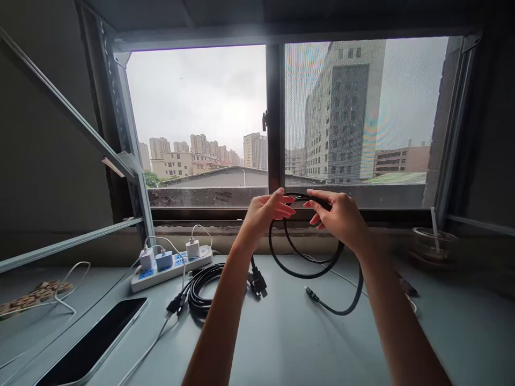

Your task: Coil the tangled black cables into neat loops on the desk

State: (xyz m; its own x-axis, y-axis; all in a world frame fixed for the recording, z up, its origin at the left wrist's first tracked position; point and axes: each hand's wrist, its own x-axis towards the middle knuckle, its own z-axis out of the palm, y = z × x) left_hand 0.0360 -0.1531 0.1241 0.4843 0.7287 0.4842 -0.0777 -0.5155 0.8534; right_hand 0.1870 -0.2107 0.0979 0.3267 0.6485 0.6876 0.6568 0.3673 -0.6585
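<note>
A black cable (306, 276) hangs in loose loops above the desk, between my two hands. My left hand (267, 210) pinches the upper left of the loops with thumb and fingers. On the opposite side, my right hand (336, 215) has its fingers curled round the top of the loops. One end, a wide black plug (259, 283), dangles below my left wrist. The other end, a slim plug (311, 293), hangs lower right near the desk surface. Parts of the cable behind my palms are hidden.
A coil of black cable (199, 295) lies left of my left forearm. Behind it is a power strip (173, 268) with white chargers. A phone (94, 343) rests at front left. A plastic cup with straw (434, 244) stands at right. A window (276, 123) is behind.
</note>
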